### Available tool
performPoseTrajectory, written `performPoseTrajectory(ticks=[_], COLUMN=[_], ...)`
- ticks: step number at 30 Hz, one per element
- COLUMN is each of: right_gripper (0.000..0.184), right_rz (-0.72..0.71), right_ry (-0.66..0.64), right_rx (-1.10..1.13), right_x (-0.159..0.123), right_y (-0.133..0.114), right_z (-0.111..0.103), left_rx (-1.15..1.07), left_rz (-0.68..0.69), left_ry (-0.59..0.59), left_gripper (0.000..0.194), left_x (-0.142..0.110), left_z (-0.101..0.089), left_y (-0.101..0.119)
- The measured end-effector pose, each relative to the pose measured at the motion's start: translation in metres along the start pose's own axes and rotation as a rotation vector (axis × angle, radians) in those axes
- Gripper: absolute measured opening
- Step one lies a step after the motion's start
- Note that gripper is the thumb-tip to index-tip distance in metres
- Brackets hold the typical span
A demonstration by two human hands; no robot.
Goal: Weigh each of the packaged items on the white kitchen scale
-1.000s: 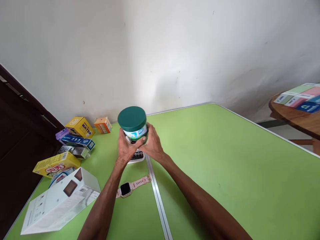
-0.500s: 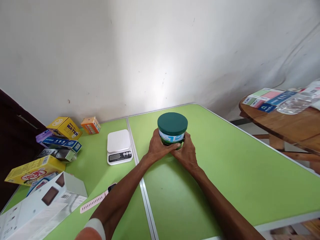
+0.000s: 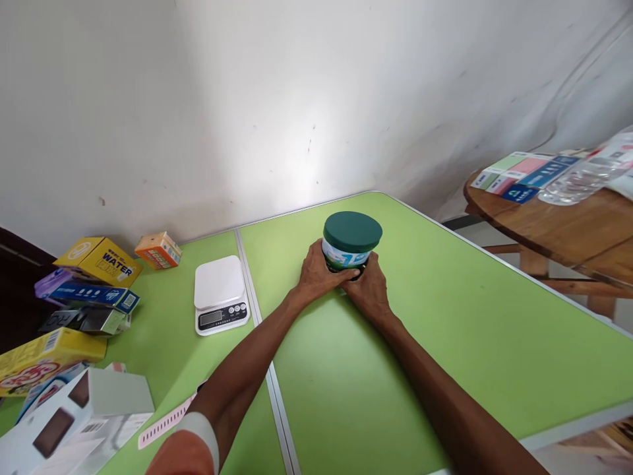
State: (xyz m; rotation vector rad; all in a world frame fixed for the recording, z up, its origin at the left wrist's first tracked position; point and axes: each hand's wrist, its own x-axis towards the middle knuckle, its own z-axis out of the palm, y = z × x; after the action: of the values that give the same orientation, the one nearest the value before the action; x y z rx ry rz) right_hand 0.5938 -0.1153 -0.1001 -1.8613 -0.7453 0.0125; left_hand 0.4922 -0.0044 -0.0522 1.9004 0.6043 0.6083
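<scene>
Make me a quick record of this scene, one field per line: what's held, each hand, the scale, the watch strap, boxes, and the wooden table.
Held: jar with dark green lid; base contact unclear
Left hand: around jar's left side
Right hand: around jar's right side
Scale: white, left of the jar
Watch strap: pink, partly hidden by left arm
Boxes: orange box right of yellow WATER box
Wooden table: right; clear bottle on it

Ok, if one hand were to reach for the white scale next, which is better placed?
Probably the left hand: it holds the green-lidded jar on the side nearer the white scale. The right hand holds the jar's farther side, so its reach looks longer.
</scene>
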Motion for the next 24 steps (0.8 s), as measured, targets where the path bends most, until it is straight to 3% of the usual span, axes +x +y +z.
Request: performPoseTrajectory(ticks=[8, 15, 18, 24], right_gripper=[0.077, 0.089, 0.091, 0.101], right_rz=[0.003, 0.000, 0.025, 0.018], right_ry=[0.102, 0.155, 0.176, 0.182], right_rx=[0.044, 0.075, 0.048, 0.036], right_x=[0.043, 0.089, 0.114, 0.150], right_y=[0.014, 0.031, 0.039, 0.050], right_z=[0.017, 0.032, 0.040, 0.053], left_rx=[0.065, 0.038, 0.046, 0.069], left_rz=[0.003, -0.035, -0.022, 0.025], left_ry=[-0.014, -0.019, -0.041, -0.025], left_gripper=[0.090, 0.095, 0.093, 0.081], left_x=[0.036, 0.059, 0.059, 0.035], left_z=[0.017, 0.025, 0.030, 0.036], left_y=[-0.009, -0.016, -0.023, -0.036])
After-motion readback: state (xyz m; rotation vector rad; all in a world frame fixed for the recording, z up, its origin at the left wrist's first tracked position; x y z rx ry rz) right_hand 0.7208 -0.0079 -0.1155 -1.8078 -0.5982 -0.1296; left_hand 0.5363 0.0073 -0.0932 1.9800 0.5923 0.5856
